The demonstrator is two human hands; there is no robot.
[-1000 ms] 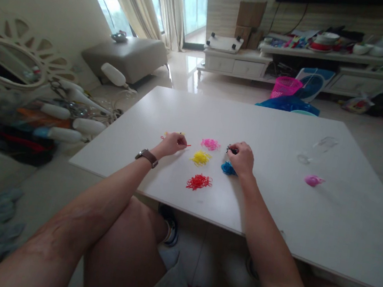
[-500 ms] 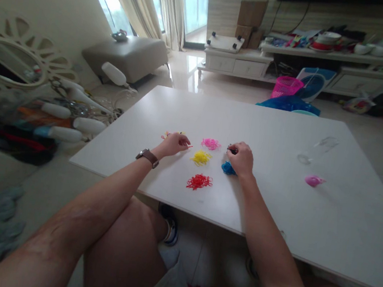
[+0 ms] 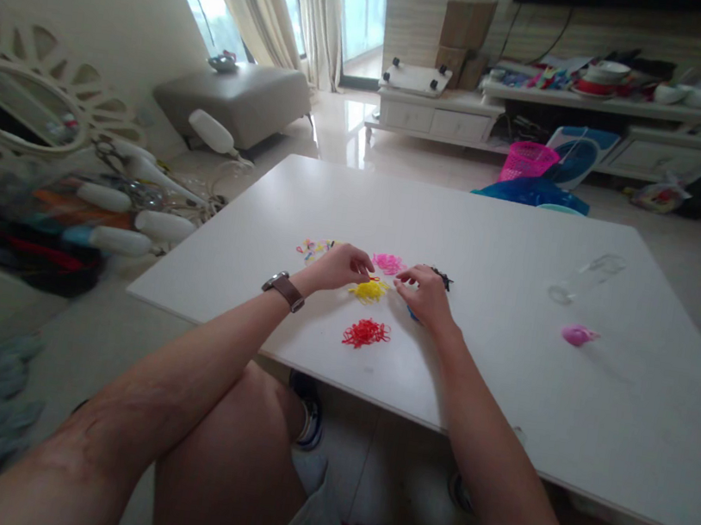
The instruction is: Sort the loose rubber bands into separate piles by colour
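Observation:
My left hand (image 3: 348, 267), with a watch on its wrist, pinches a small red rubber band (image 3: 375, 279) just above the yellow rubber bands (image 3: 368, 291). My right hand (image 3: 422, 294) faces it from the right, fingers bent and apart, with nothing visible between them. Under that hand the blue rubber bands (image 3: 412, 313) are mostly covered. Black rubber bands (image 3: 443, 277) lie just behind it. Beyond the gap between the hands is a pink heap of rubber bands (image 3: 388, 263). A red heap (image 3: 367, 333) lies nearer me, and a mixed-colour heap (image 3: 313, 249) sits behind my left hand.
The white table (image 3: 489, 386) reaches under both forearms. On its right side are a clear plastic bottle-like object (image 3: 586, 278) and a small pink object (image 3: 579, 335). White lamp-like pieces (image 3: 163, 227) crowd the floor beyond the left edge.
My right hand has moved left from the black heap, uncovering it, and its fingers have spread. My left hand has moved right with the red rubber band, over the yellow heap.

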